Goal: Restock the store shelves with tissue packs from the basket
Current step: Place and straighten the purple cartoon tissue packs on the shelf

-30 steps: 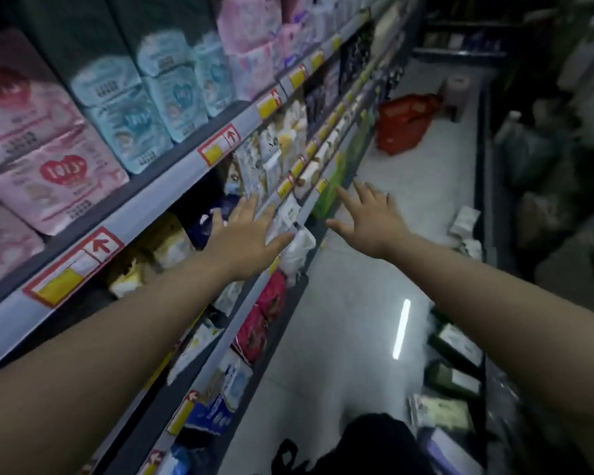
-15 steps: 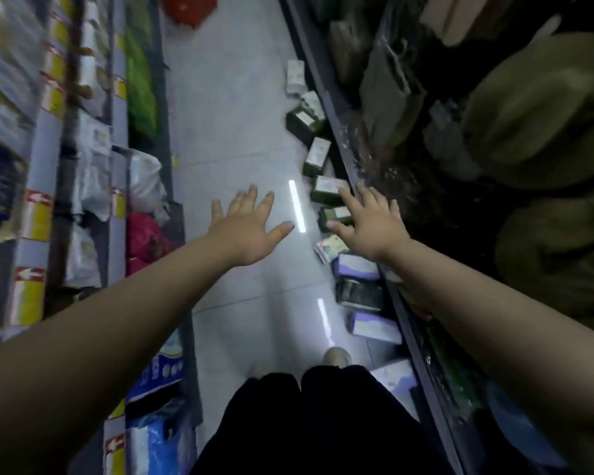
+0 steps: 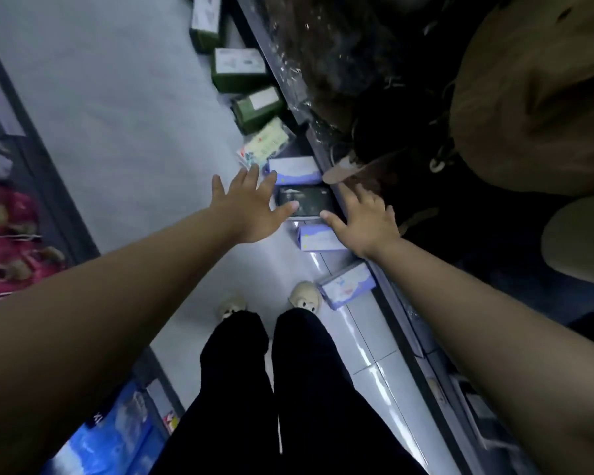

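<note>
Both arms stretched down over the aisle floor, left hand and right hand spread flat with fingers apart, gripping nothing. Between them, a dark tissue pack on the floor, the left thumb at its near edge. More along the right-hand shelf base: lavender packs, green packs, none in either hand.

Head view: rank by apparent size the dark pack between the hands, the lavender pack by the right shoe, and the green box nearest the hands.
1. Dark pack and green box: look alike, unranked; the box lies farther away.
2. Lavender pack: slightly smaller.
</note>
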`<control>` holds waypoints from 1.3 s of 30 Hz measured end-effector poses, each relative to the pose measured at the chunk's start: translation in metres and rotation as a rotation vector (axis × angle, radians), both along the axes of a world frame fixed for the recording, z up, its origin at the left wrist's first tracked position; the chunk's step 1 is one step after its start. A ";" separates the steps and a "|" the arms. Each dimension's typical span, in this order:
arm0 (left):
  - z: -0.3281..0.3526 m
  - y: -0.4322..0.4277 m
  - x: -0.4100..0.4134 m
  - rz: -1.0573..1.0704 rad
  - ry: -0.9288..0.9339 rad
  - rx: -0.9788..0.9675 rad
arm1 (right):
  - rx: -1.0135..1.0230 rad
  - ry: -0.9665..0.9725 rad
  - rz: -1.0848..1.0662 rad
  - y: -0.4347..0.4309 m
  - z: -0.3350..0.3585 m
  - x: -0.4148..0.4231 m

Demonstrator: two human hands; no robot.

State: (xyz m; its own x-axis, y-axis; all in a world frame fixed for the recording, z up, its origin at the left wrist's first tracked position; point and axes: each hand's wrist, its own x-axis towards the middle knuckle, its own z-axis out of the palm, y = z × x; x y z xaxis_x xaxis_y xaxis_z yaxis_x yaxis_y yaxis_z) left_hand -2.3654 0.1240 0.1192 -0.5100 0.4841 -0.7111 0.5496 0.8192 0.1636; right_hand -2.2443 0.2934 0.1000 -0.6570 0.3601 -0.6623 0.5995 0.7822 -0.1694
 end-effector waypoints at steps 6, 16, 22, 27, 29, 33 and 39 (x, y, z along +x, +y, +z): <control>-0.141 0.019 0.029 0.023 -0.118 -0.127 | -0.092 -0.100 -0.187 0.007 -0.147 0.042; -0.397 0.018 0.080 0.038 -0.281 -0.229 | -0.114 -0.204 -0.377 0.011 -0.398 0.085; -0.492 0.024 0.091 0.090 -0.301 -0.177 | -0.063 -0.111 -0.457 -0.005 -0.478 0.088; -0.530 0.010 0.095 0.399 -0.327 -0.068 | -0.195 0.091 -0.425 -0.031 -0.489 0.088; -0.537 -0.001 0.089 0.624 -0.365 -0.001 | -0.224 0.153 -0.520 -0.030 -0.489 0.086; -0.545 -0.019 0.068 0.729 -0.408 -0.005 | 0.047 0.115 -0.903 -0.014 -0.506 0.072; -0.535 -0.017 0.054 0.910 -0.572 0.184 | -0.364 0.123 -1.250 -0.008 -0.529 0.057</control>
